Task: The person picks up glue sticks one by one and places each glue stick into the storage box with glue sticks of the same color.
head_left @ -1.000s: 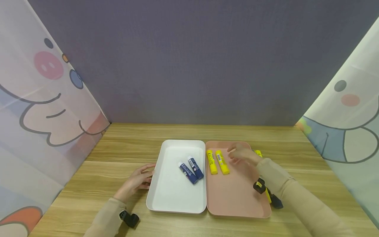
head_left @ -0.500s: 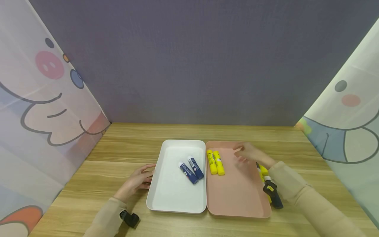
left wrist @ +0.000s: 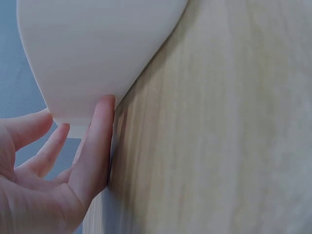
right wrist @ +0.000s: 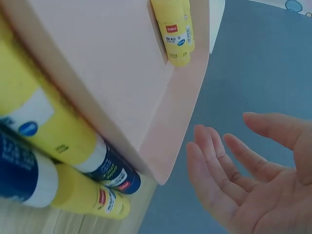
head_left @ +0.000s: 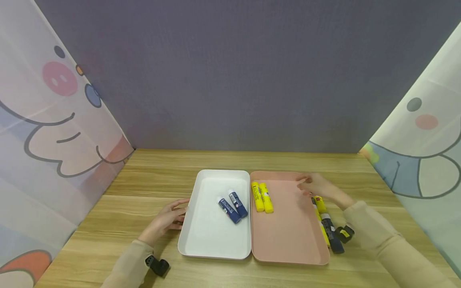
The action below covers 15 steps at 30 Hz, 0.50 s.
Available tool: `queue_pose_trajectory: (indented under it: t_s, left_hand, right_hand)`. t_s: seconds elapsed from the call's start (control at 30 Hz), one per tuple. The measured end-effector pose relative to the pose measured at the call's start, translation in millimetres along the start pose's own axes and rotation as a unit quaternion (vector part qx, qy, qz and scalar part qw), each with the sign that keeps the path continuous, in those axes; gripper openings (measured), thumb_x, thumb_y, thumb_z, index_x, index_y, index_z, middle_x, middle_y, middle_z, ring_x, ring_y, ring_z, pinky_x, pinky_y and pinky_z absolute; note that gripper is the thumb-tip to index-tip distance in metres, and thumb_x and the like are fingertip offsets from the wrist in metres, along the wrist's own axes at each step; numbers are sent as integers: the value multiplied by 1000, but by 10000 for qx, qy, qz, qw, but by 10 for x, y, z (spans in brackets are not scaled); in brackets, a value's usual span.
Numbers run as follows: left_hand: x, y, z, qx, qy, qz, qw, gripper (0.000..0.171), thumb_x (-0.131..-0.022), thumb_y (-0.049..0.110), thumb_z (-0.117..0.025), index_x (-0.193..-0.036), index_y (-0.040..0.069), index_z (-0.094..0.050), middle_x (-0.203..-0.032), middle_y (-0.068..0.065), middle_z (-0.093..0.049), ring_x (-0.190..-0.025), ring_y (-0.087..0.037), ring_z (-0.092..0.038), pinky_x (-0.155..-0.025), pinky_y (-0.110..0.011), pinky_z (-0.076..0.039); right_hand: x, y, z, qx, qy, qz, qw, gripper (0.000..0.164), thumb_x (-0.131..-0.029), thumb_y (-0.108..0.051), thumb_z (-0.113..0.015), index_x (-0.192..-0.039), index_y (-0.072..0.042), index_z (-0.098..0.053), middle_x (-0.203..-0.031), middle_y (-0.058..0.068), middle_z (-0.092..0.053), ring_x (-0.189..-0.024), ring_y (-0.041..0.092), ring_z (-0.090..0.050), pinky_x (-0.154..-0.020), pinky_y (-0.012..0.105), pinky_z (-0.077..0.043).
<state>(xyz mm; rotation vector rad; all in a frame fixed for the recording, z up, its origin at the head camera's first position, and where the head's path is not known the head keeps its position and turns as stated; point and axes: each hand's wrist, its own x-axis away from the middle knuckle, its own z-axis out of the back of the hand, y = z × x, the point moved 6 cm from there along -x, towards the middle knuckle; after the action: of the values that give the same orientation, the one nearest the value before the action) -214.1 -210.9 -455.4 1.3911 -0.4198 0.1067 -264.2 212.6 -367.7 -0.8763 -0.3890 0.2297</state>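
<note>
My left hand point(head_left: 167, 220) rests its fingertips against the outer left wall of the white tray point(head_left: 191, 240); the left wrist view shows the fingers point(left wrist: 100, 141) fairly straight on that wall. Two blue glue sticks point(head_left: 228, 211) lie in the white tray. Inside the pink tray point(head_left: 288, 240), two yellow glue sticks point(head_left: 266, 198) lie side by side near its left wall. Over the pink tray's far right corner hovers my right hand point(head_left: 317, 187), its fingers loosely spread and holding nothing. Nearest to it, outside the tray, is a yellow glue stick point(head_left: 320, 204).
Along the pink tray's right outer wall lie several yellow and blue glue sticks, among them a blue glue stick point(head_left: 333, 236). The trays stand side by side on a wooden table point(head_left: 144, 176). A grey panel point(head_left: 230, 80) rises behind, with printed cloths point(head_left: 425, 132) at both sides.
The right yellow glue stick in the pink tray rolled left against the other one. My right hand has drawn away rightward toward the tray's far corner. The left hand has stayed still.
</note>
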Motion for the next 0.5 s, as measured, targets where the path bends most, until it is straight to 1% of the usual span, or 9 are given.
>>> queue_pose_trajectory:
  t_s: [0.17, 0.27, 0.37, 0.5]
  left_hand:
    - [6, -2, -2, 12, -13, -14, 10000, 51, -90, 22, -51, -134, 2, -33, -96, -7, -60, -73, -17, -62, -61, -33, -50]
    - [5, -5, -1, 37, -14, -19, 10000, 51, -90, 22, -51, -134, 2, -33, -96, -7, -60, -73, -17, -62, -61, -33, -50]
    - [3, -6, -1, 60, -14, -12, 10000, 52, -90, 23, -52, -134, 2, -33, -96, -7, -60, -73, -17, -62, -62, -33, -50]
    - [1, -6, -2, 80, -1, 6, 10000, 52, -90, 23, -52, -134, 2, -33, -95, -6, -60, -72, -17, -61, -61, -33, -50]
  right_hand:
    - [61, 28, 66, 87, 132, 108, 9998, 43, -89, -9, -48, -123, 17, -38, -101, 30, -52, -79, 31, -60, -64, 39, -50]
    - [96, 65, 107, 195, 251, 87, 9995, 44, -89, -11, -49, -123, 16, -39, -99, 29, -54, -76, 29, -60, -61, 39, -50]
    - [138, 115, 150, 169, 347, -7, 9993, 44, -89, -11, -50, -122, 15, -39, -96, 27, -56, -73, 28, -60, -64, 40, -50]
    - [194, 181, 208, 94, 459, -64, 9989, 42, -87, -7, -49, -121, 17, -39, -94, 26, -56, -72, 25, -60, -66, 39, -51]
